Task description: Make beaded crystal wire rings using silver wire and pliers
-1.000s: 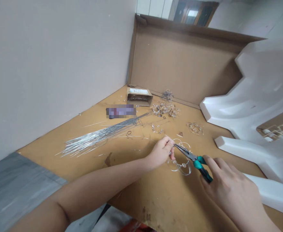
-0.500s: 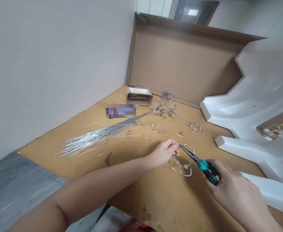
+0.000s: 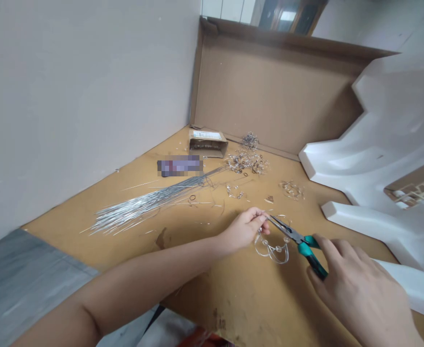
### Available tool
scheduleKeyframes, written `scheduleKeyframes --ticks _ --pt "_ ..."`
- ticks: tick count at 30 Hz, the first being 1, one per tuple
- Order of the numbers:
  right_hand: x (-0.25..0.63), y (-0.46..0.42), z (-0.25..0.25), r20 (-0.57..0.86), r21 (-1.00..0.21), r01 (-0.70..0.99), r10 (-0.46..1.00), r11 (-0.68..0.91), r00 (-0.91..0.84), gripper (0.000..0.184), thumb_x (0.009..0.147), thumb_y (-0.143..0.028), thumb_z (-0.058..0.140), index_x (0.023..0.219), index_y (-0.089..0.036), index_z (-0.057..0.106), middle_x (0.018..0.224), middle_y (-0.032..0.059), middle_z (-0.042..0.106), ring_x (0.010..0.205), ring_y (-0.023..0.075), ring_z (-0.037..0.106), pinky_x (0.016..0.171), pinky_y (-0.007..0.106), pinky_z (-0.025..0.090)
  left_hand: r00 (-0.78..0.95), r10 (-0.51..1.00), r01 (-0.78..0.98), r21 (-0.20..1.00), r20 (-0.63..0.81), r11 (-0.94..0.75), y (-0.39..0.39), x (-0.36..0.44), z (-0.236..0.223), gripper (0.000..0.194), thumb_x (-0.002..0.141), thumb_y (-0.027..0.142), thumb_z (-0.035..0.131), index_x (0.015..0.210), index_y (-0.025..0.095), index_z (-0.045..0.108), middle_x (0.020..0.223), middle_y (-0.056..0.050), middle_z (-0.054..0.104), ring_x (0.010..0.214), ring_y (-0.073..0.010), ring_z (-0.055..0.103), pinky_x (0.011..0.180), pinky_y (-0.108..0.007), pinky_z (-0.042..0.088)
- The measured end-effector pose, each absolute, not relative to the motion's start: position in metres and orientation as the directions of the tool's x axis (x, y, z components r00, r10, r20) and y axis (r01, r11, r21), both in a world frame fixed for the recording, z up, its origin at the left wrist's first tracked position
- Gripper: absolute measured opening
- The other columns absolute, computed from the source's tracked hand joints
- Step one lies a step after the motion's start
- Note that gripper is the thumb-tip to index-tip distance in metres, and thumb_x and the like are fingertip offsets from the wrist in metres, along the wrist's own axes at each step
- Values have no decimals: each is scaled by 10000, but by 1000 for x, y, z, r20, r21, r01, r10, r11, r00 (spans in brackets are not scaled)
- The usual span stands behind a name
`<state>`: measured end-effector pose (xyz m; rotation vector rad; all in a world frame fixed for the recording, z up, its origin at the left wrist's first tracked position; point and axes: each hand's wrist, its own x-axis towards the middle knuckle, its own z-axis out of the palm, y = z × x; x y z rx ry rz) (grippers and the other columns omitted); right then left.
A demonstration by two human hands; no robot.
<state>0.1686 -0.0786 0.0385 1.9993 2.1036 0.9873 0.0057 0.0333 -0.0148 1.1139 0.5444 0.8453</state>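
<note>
A silvery wire ring with clear beads [image 3: 278, 249] hangs from the pinched fingertips of my left hand [image 3: 246, 227], just above the tabletop. My right hand [image 3: 356, 279] is wrapped round the teal and black handles of needle-nose pliers [image 3: 302, 240]. The pliers' tips meet the wire right at my left fingertips, and their jaws look slightly parted. Fingers hide the exact spot where the tips touch the wire. Beyond my hands lies a curved beaded wire piece [image 3: 235, 192], with a rounder one [image 3: 292, 190] to its right.
A bundle of straight wires [image 3: 150, 205] lies left of my hands. Behind it are a pixelated item [image 3: 180, 166], a small open cardboard box [image 3: 208, 144] and a tangled pile of beaded wire [image 3: 246, 161]. A cardboard panel [image 3: 277, 91] stands behind; white moulded pieces [image 3: 360, 219] border the right.
The pliers' handles have spread apart in my right hand and the jaws have parted a little. The beaded wire ring has shifted slightly, with another loop showing at its left.
</note>
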Motion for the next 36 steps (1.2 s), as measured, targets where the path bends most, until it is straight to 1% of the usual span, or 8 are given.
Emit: scheduleKeyframes --ticks 6,11,14,19,23,28,31,36 --pt "167 -84 42 353 581 813 912 -38 -210 185 776 -362 413 831 -233 534 626 29 477 587 201 468 560 311 258 581 814 -300 935 20 191 37 7 -20 102 837 224 428 784 145 463 702 9 503 641 -85 520 728 -264 398" --pt "162 -86 53 356 604 797 903 -25 -241 203 779 -374 400 781 -237 549 588 30 467 540 183 440 514 295 197 588 807 -245 963 52 116 35 7 -22 109 827 247 438 784 149 461 691 11 511 643 -91 523 705 -256 399" --pt "159 -86 59 366 611 791 892 -15 -266 216 782 -371 388 735 -230 544 568 27 459 531 185 441 498 287 165 588 806 -258 960 66 110 33 7 -22 122 823 271 441 795 153 456 675 16 512 645 -95 524 695 -256 406" --pt "160 -87 63 349 642 767 894 -8 -282 207 783 -377 389 757 -228 531 593 30 472 552 202 459 507 286 169 578 812 -283 953 80 107 32 6 -21 184 795 333 492 792 150 476 668 10 542 648 -101 531 692 -258 406" --pt "162 -87 60 346 621 783 906 -26 -245 216 772 -369 401 844 -224 544 640 43 501 575 213 471 524 291 197 566 822 -267 957 58 117 31 6 -19 194 781 338 516 792 145 490 665 -7 573 633 -106 539 656 -253 402" --pt "164 -88 55 359 585 811 904 -24 -232 239 788 -421 385 800 -237 537 587 25 467 542 200 465 504 283 158 567 823 -245 961 35 128 30 6 -17 142 791 280 501 792 138 494 691 -18 583 656 -105 546 652 -244 402" --pt "165 -89 54 366 562 827 903 -23 -224 238 779 -424 386 777 -237 532 568 19 459 518 192 464 494 276 136 577 815 -258 958 48 127 31 6 -20 122 795 259 489 812 138 495 702 -19 581 669 -106 552 673 -252 409" --pt "165 -90 55 352 550 835 913 -24 -206 229 763 -387 401 853 -231 542 591 25 489 509 197 485 485 266 135 587 804 -310 943 92 119 33 8 -26 139 785 273 500 824 140 489 705 -20 576 666 -113 561 692 -276 424"
